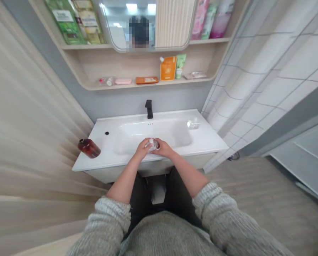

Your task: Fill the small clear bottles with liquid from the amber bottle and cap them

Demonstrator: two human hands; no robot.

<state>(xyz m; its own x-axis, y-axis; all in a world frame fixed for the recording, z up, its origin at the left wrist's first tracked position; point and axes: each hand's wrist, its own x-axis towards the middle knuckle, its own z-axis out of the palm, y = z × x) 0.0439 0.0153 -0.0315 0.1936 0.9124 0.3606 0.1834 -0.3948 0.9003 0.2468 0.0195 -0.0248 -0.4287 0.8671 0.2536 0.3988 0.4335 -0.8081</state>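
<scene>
Over the front rim of the white sink (212, 144), both hands meet around a small clear bottle with a whitish top (152, 143). My left hand (142, 148) has its fingers closed on the bottle's left side. From the right, my right hand (163, 148) grips the same bottle, its fingers curled round it. Much of the bottle is hidden by the fingers, so its shape is hard to make out. Behind the hands lies the basin, with a black faucet (149, 109) at its back edge.
A brown bottle (89, 148) stands at the counter's left end. Near the back right corner sits a clear container (193, 124). Above, a wooden shelf (102, 86) holds an orange pouch (168, 68), a green tube (180, 66) and several small items below a mirror (172, 25).
</scene>
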